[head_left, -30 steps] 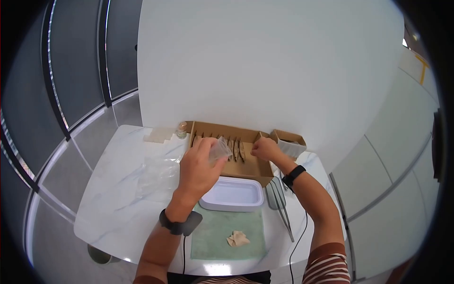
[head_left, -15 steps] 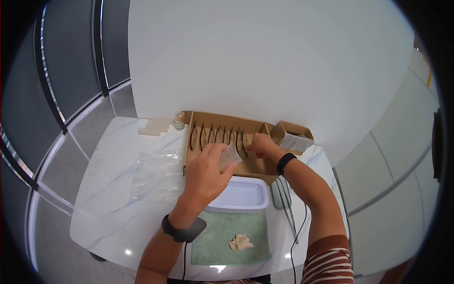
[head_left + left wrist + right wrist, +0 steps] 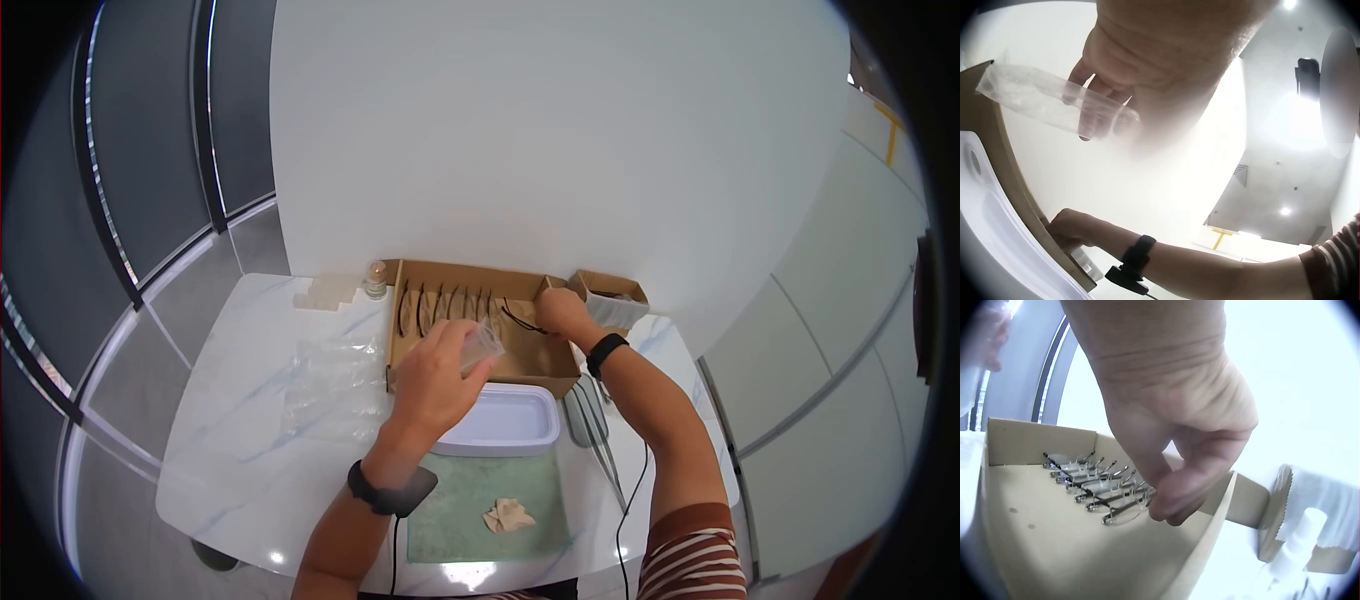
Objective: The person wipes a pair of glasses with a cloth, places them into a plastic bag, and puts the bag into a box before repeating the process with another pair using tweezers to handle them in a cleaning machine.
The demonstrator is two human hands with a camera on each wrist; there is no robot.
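My left hand holds a small clear plastic bag between thumb and fingers, over the front edge of a cardboard box. Inside that box, my right hand pinches a pair of glasses with dark temples, turned at a slant. To its left, several more pairs of glasses stand in a row in the box. The right wrist view shows the right hand's fingertips against the nearest glasses, covering part of them.
A white tray stands in front of the box, behind a green cloth bearing a crumpled beige cloth. Clear plastic bags lie left. Tweezers lie right. A smaller box and a jar stand at the back.
My right hand has taken hold of the rightmost glasses and drawn them right, out of line with the row. The left hand still holds the bag, slightly further right than at first.
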